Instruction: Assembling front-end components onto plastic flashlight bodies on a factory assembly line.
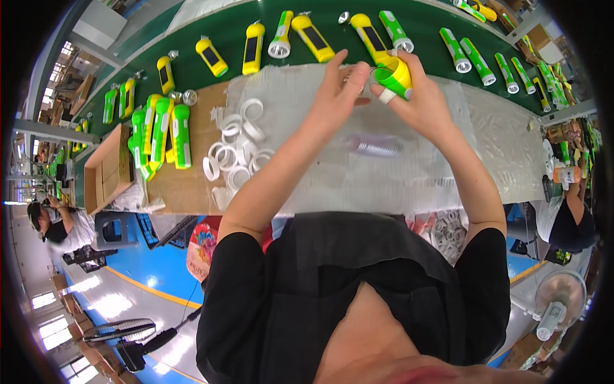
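My right hand [419,96] is wrapped round a yellow and green flashlight [401,75], its open end tilted toward my left hand. A white band circles one finger of that hand. My left hand [342,86] is close beside the opening, its thumb and fingers around a small shiny part [349,78] that they mostly cover. A thin wire seems to run between this part and the flashlight. Below my hands, a clear sleeve with a stack of thin clear discs [374,146] lies on the work surface. Loose white plastic rings [236,147] are piled left of my left forearm.
Along the green conveyor belt [236,25] lie several flashlights, some with silver reflectors hanging from wires. Green and yellow flashlights [161,134] are heaped at the left beside a cardboard box [107,169]. Other people sit at both sides. A fan [556,301] stands at lower right.
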`<state>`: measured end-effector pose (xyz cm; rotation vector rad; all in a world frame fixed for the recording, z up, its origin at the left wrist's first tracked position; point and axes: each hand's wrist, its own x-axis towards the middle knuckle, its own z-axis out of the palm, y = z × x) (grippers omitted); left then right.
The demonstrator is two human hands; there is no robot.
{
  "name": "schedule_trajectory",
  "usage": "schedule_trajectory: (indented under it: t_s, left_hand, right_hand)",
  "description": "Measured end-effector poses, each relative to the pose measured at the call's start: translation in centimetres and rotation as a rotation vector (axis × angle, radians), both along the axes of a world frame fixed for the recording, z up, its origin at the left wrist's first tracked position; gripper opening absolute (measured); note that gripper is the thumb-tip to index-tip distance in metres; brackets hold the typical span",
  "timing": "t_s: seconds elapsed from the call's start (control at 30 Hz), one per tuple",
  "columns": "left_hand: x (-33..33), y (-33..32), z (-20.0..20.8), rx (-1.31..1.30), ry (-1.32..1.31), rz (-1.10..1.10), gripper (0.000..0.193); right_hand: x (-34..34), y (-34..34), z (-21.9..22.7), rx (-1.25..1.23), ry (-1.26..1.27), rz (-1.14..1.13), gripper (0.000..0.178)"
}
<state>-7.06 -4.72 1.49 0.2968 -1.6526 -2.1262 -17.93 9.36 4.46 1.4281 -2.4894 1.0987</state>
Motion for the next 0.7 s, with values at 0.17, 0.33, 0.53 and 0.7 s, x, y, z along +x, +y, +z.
schedule_trajectory:
  t_s: [0.17,0.33,0.53,0.7]
  left_hand:
    - [4.7,2.0,-1.5,0.07,0.017,0.193,0.043]
    - [9.9,0.9,-1.1,-0.492,0.167,0.187,0.025]
    - [13.4,0.8,0.1,-1.02,0.267,-0.099,0.031]
    - [12.6,1.6,-0.2,-1.156,0.369,-0.134,0.036]
  right_hand:
    - [5.1,1.6,-1.7,-0.022,-0.032,0.077,0.071]
    - [11.1,2.4,-3.3,-0.166,-0.422,0.326,0.061]
    - [15.2,2.5,-4.2,-0.207,-1.227,0.527,0.055]
    - [15.5,2.9,-4.8,-0.316,-1.297,0.493,0.046]
